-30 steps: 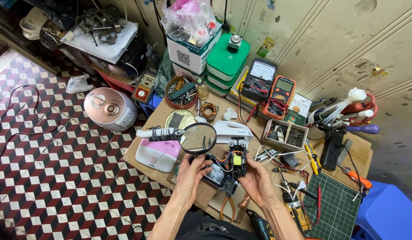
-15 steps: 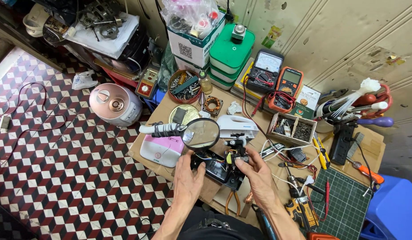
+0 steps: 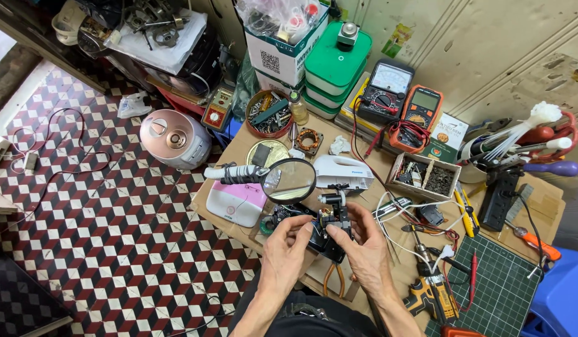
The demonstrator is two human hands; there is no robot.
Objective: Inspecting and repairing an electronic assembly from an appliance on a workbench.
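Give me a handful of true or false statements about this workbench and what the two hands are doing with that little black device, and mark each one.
1. Both hands hold the small black device over the bench. True: the left hand and right hand grip it from either side.
2. The magnifying glass stands just beyond the device. True.
3. The green boxes lie on the tiled floor. False: they are stacked at the back of the bench.
4. The orange multimeter sits left of the black multimeter. False: it sits to its right.
5. The green cutting mat lies by the right hand's side of the bench. True.
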